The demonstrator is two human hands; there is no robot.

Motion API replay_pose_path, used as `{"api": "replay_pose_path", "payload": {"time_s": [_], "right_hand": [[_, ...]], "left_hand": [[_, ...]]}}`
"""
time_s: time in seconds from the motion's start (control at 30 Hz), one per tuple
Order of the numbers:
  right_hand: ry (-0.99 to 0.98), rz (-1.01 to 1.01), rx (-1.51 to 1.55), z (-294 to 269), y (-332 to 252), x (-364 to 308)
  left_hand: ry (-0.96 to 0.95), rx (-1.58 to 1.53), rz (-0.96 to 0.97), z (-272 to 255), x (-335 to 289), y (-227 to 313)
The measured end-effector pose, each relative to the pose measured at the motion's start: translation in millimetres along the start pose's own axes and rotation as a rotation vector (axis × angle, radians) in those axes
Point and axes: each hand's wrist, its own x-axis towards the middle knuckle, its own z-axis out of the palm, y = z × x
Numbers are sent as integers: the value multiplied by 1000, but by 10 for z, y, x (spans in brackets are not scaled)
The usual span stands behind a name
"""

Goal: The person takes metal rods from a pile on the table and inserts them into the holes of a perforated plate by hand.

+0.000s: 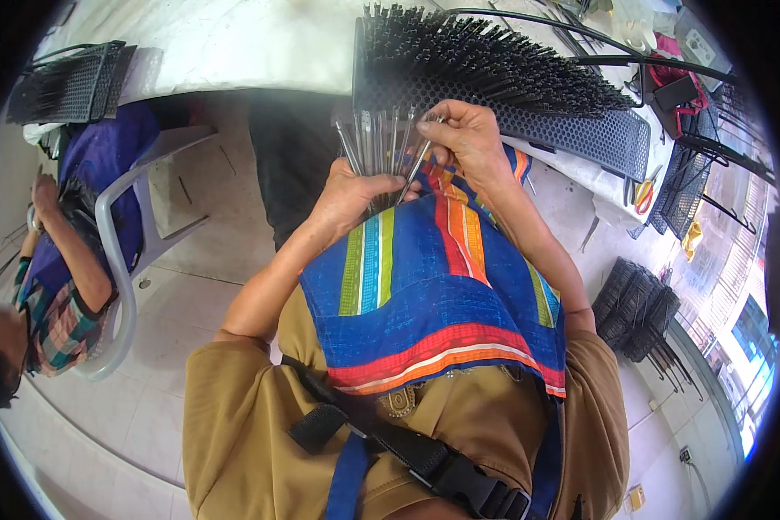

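My left hand (pixel 347 199) is closed around a fan of slim, clear tubes (pixel 373 147) that look like pen barrels, held upright over my lap. My right hand (pixel 468 143) pinches the upper end of one slim tube (pixel 418 160) at the right side of the fan, thumb against the fingers. The tubes' lower ends are hidden behind my left hand. A blue cloth with coloured stripes (pixel 407 303) covers my lap. Just beyond my right hand stands a black perforated rack (pixel 615 143), with many thin black rods (pixel 477 56) sticking up from it.
The rack rests on a white table (pixel 234 52). Another black rack (pixel 61 95) stands at its left end. Orange-handled scissors (pixel 643 196) are at the right edge. A person (pixel 69 251) sits at left on a plastic chair (pixel 117 269). Stacked black racks (pixel 637 308) stand on the floor.
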Motion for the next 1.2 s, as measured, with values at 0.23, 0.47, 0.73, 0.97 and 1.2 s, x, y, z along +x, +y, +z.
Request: {"api": "replay_pose_path", "payload": {"time_s": [0.23,0.47,0.73,0.97,1.2], "right_hand": [[286,-482,-146,-31,-370,-45],[393,-935,-320,23,-396,168],[382,-1011,-504,21,-406,148],[369,-1014,-475,47,-390,103],[216,-1279,-849,122,-312,12]], "left_hand": [[91,-95,-76,-149,123,-97],[85,-114,-38,-137,160,-118],[97,-105,-48,-128,167,-91],[109,-108,-22,-101,154,-87],[120,-97,-31,-114,163,-102]]}}
